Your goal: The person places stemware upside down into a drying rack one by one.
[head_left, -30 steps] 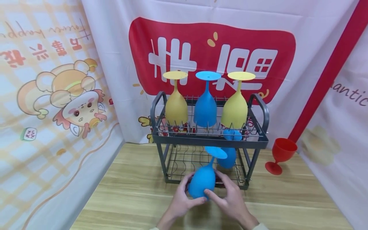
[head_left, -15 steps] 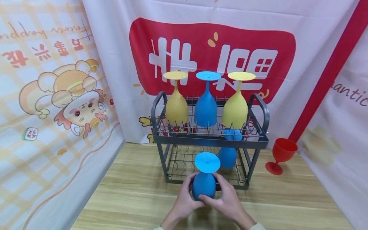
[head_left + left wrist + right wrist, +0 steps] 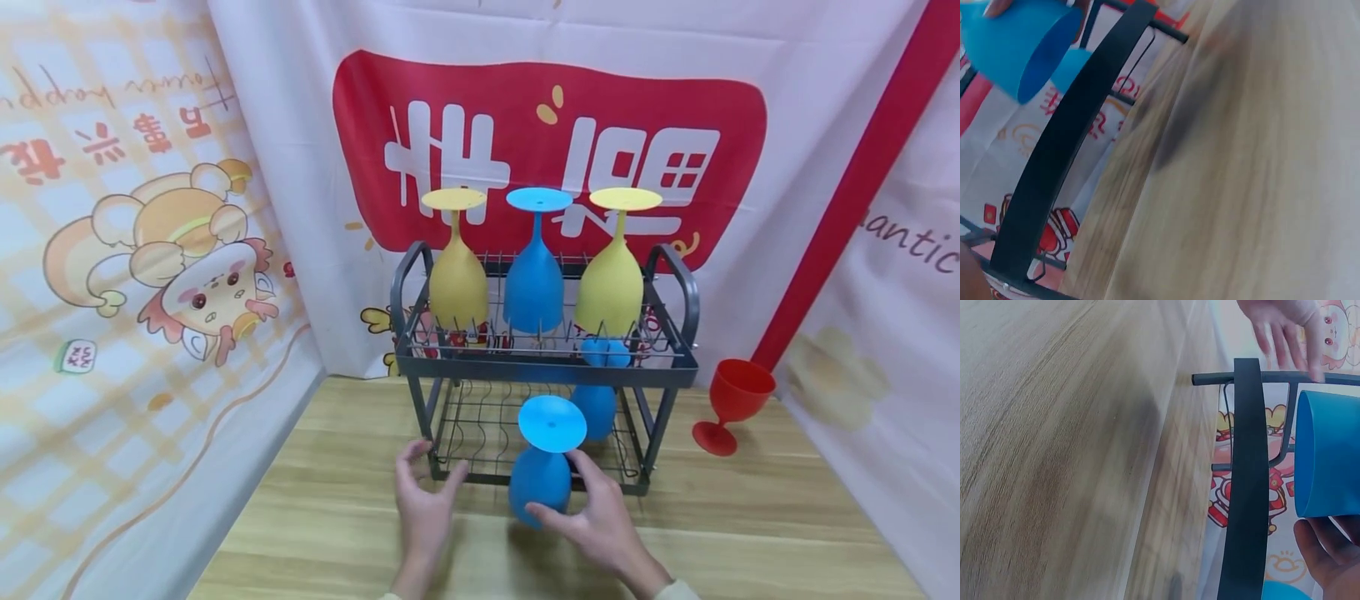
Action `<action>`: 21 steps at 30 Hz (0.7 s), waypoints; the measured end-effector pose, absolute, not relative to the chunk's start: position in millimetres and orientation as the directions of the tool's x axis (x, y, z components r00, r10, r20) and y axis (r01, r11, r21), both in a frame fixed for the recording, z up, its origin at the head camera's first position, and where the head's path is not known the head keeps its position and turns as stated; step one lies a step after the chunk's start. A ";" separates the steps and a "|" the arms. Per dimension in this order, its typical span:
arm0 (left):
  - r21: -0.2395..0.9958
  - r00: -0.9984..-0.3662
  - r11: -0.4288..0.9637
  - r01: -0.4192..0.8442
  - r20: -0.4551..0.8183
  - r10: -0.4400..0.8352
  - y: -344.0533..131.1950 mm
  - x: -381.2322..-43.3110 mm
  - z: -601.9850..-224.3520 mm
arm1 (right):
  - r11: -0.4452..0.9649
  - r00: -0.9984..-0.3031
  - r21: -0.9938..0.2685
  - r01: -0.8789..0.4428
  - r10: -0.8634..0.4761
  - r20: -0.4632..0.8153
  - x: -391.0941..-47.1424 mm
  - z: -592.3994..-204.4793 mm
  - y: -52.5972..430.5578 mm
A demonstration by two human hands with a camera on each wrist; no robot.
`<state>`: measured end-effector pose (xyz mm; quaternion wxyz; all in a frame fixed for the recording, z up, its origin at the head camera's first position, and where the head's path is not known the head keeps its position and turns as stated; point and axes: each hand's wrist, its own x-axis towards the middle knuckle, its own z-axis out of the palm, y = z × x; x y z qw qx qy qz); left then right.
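Observation:
My right hand (image 3: 600, 521) grips the bowl of a blue goblet (image 3: 542, 483), turned upside down with its round foot up, in front of the rack's lower tier. In the right wrist view the goblet's (image 3: 1335, 456) rim shows, with right-hand fingers (image 3: 1316, 550) against its side. My left hand (image 3: 426, 508) holds nothing; its thumb and fingers are spread near the front left leg of the dark two-tier rack (image 3: 540, 371). A second upside-down blue goblet (image 3: 595, 411) is on the lower tier, partly hidden.
Along the upper tier, two yellow goblets (image 3: 459, 287) (image 3: 611, 287) and a blue goblet (image 3: 534, 287) stand upside down. A red goblet (image 3: 738, 392) stands upright on the wooden table (image 3: 322, 508), right of the rack. Printed cloth (image 3: 285, 167) hangs behind and at both sides.
My left hand has let go of the blue goblet and moved left. The goblet, tilted a second ago, is now nearer upright and slightly farther right in my right hand.

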<state>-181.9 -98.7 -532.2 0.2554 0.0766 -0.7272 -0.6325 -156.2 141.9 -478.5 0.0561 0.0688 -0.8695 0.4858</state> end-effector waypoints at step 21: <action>0.996 -0.977 0.008 -0.086 -0.083 -0.199 -132.2 -215.4 -546.2 | 0.513 -0.994 -0.857 -0.051 0.053 0.091 -201.8 -495.2 131.8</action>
